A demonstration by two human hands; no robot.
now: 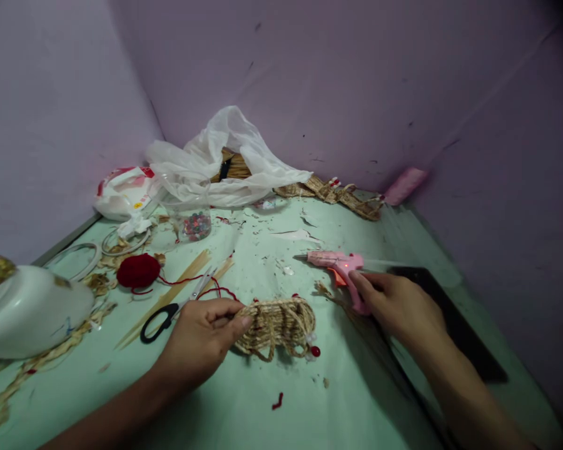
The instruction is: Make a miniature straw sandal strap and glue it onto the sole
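Note:
My left hand (205,334) pinches the left end of a braided straw slipper (276,325) between thumb and fingers. Loops of cord cross the slipper, and a red bead with white bits shows at its right end. My right hand (401,306) is closed around the handle of a pink glue gun (333,261). A small light glows on the gun, its nozzle points left, and a clear glue stick juts from the rear. The gun is apart from the slipper, above and to its right. Black-handled scissors (162,322) lie just beyond my left hand.
A red yarn ball (138,271) trails a strand toward the slipper. Beads fill the bottom of a clear cup (197,225). A white plastic bag (234,137) and another straw slipper (347,197) lie at the back. A white jar (37,312) stands left, a dark flat slab (469,337) right.

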